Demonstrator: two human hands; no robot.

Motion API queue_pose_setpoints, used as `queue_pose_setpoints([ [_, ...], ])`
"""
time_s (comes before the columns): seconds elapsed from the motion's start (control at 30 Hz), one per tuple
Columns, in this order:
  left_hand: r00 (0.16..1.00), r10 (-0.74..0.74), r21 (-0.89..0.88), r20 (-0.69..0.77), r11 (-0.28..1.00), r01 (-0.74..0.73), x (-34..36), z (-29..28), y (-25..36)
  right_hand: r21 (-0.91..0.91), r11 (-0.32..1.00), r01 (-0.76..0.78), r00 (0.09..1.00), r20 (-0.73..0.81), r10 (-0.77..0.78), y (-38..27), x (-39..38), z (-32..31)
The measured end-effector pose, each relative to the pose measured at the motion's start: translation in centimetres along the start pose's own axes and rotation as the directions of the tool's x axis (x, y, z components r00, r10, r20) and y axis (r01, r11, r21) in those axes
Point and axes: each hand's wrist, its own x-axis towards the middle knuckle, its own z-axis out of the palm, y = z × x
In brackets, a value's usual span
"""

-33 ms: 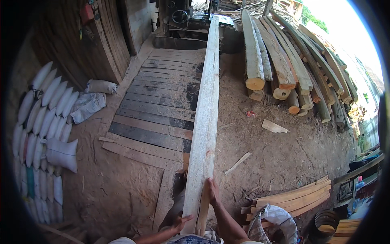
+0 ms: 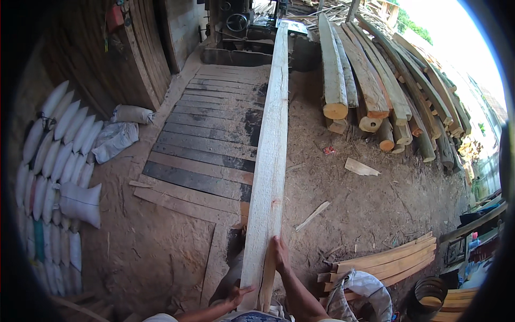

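A long, pale sawn timber beam (image 2: pixel 266 155) runs from just in front of my body away to a machine at the far end. On the beam's left side near its close end is my left hand (image 2: pixel 237 296), its thumb laid over the edge and its other fingers mostly hidden. A little farther along, my right hand (image 2: pixel 280 254) presses against the right side, fingers bent at the edge and partly out of sight. Both hands hold the beam.
The machine with a handwheel (image 2: pixel 236 22) stands at the far end. Slatted boards (image 2: pixel 209 134) cover the floor left of the beam. Stacked timbers (image 2: pixel 370 86) lie at the far right, cut planks (image 2: pixel 391 260) near right. Filled white sacks (image 2: pixel 64 155) line the left.
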Motion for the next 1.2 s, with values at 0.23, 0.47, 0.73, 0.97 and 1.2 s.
queue_pose_setpoints([
  [0.23,0.989,-0.146,-0.1,0.034,0.984,0.149,1.6,-0.1,2.6,-0.048,0.998,0.049,0.999,-0.014,-0.05,-1.1,1.5,0.6],
  [0.47,0.989,-0.147,-0.083,-0.001,0.986,0.146,6.1,-0.8,7.1,-0.044,0.999,0.015,1.0,-0.017,-0.016,-3.7,7.3,1.6],
  [0.73,0.997,-0.077,-0.137,-0.021,0.988,0.074,9.7,-0.9,14.2,-0.018,1.0,-0.008,1.0,0.006,0.008,-5.7,13.8,1.7],
  [0.97,0.992,-0.118,0.001,-0.044,0.993,0.118,15.3,-2.3,13.1,0.049,0.998,0.042,0.999,0.013,-0.043,-9.1,18.1,2.7],
  [1.2,0.997,0.004,0.033,-0.076,0.999,-0.002,17.0,-1.8,23.1,0.002,1.0,0.027,0.999,-0.03,-0.027,-11.7,23.3,2.9],
])
